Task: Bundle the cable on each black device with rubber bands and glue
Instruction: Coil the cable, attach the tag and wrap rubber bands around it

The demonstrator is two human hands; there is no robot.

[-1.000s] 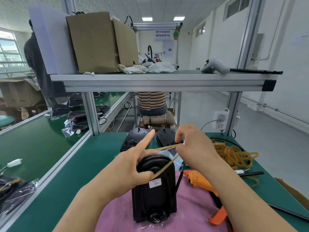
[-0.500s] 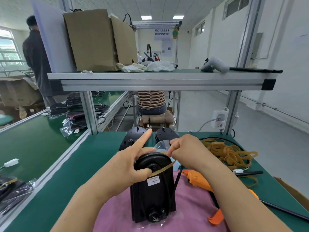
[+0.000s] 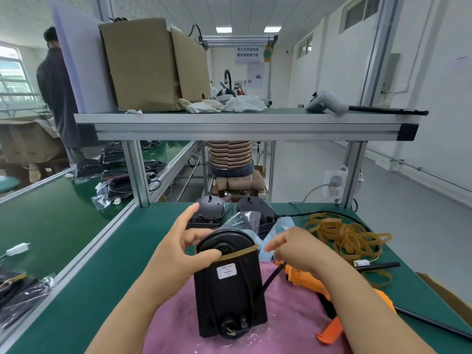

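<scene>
Here, our left hand (image 3: 178, 261) grips the black, round-topped plastic device (image 3: 229, 284) on the pink cloth (image 3: 293, 315), thumb pinning the tan rubber band (image 3: 240, 252). Our right hand (image 3: 298, 254) curls beside the band's end; its grasp we cannot tell. We should seat it flat across the black cable (image 3: 272, 275).

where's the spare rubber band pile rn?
Head view, right side: the rubber band pile lies on the green bench, just beyond the right hand and behind the orange glue gun, right of the black device that the left hand grips.
</scene>
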